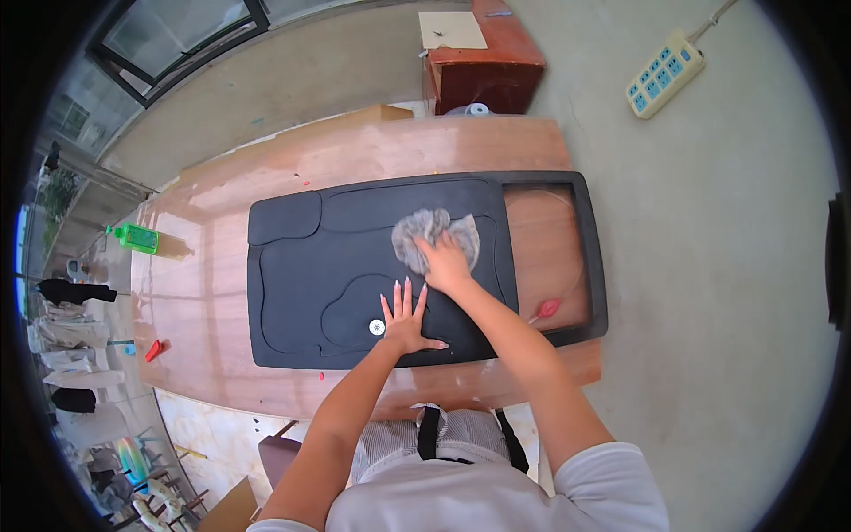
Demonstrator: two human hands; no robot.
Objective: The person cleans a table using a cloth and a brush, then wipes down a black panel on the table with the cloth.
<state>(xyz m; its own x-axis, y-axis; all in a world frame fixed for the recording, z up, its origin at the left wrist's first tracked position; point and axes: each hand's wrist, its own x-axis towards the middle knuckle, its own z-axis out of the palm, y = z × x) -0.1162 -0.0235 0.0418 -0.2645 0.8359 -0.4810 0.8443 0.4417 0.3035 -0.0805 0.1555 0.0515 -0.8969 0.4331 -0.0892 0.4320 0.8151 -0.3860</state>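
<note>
A large black tray (292, 284) with carved wavy lines and a rectangular opening at its right end lies on the wooden table (213, 337). My left hand (406, 330) is spread flat on the tray's lower middle, fingers apart, just right of a round white emblem (377, 327). Up and to the right, my right hand (446, 263) presses a crumpled grey cloth (417, 232) against the black surface. Through the opening, a small red bulb-shaped object (549, 308) shows near the lower edge.
A green bottle (139, 238) stands at the table's left end, with a red object (154, 350) below it. Behind the table is a red-brown cabinet (487, 75). A power strip (665, 75) is at upper right. Clothes hang far left.
</note>
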